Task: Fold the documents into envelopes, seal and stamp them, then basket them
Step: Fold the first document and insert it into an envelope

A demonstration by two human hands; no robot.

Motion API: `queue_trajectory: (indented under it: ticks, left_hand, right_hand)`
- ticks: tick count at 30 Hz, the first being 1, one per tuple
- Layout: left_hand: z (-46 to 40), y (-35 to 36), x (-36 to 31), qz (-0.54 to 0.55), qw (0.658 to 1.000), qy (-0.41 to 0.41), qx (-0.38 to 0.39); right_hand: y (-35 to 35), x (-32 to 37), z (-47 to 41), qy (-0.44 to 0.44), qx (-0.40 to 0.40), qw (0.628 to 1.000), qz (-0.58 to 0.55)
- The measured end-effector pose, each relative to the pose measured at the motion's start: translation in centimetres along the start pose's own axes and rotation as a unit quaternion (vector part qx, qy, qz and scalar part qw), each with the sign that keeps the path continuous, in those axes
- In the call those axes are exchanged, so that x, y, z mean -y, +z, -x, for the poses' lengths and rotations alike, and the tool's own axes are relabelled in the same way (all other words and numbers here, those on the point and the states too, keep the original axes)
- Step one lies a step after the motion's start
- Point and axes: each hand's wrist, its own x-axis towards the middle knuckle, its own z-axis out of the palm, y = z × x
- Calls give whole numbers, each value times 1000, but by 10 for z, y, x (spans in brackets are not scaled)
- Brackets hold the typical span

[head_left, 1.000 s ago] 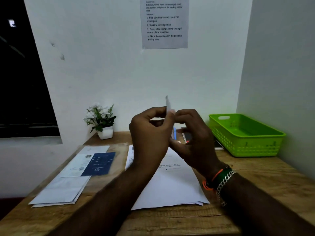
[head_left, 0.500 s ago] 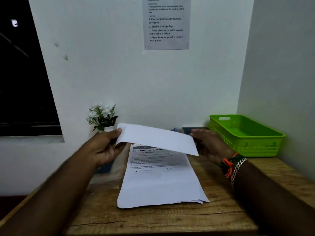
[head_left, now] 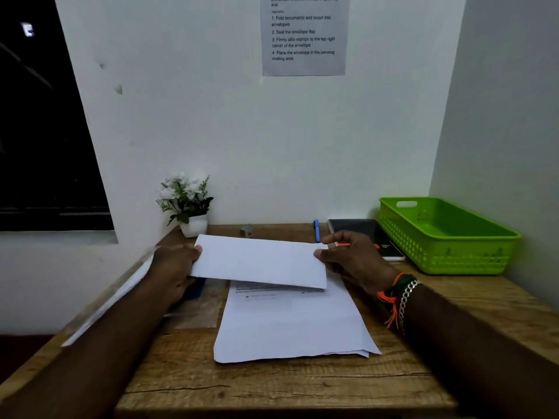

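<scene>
The envelope (head_left: 260, 261), a long white one with a blank face, is held flat in the air just above the far end of the document stack (head_left: 290, 322), and it hides the top of the stack's printed page. The left hand (head_left: 174, 267) grips the envelope's left short edge, thumb on top and fingers curled beneath. The right hand (head_left: 351, 258) pinches its right short edge between thumb and fingers; a ring shows on one finger, and an orange thread band and a silver chain circle the wrist. Below the envelope, the document stack lies on the wooden desk (head_left: 272, 385), several white sheets slightly fanned at the near right corner. Left of the stack, mostly hidden by the left forearm, lie more papers (head_left: 112, 300) and something dark blue; what they are I cannot tell. Beyond the stack, a small pot of white flowers (head_left: 186, 204) stands against the wall to the far left, and a blue pen (head_left: 316, 229) and a dark notebook (head_left: 363, 232) lie to the far right. Right of the notebook, well apart from the stack, sits the green basket (head_left: 444, 237). An instruction sheet (head_left: 304, 34) hangs on the wall above.
</scene>
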Motion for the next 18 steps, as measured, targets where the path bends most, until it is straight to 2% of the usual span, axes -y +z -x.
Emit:
queue_trajectory:
  ticks: [4,7,9,12,15,18]
  left_hand:
    - [-7,2,10,-21,999,27,-14]
    - [-8,1,16,-91,990,106,-26]
    - [-8,-3,18,-210,961,178,-37]
    - [-7,-8,21,-391,890,228,-50]
    - [-9,-10,26,-460,860,219,-11]
    - [-12,-11,25,-485,850,208,6]
  right_hand:
    - [-5,-2,-1,-5,7,998,56]
    - [-6,-2,-3,-37,0,997,66]
    - [-7,-4,-5,-78,-22,991,106]
    - [-9,-7,-8,-124,-24,959,252]
    - [-7,-11,-9,-150,-7,921,361]
    - [-5,-12,-10,-146,6,906,396]
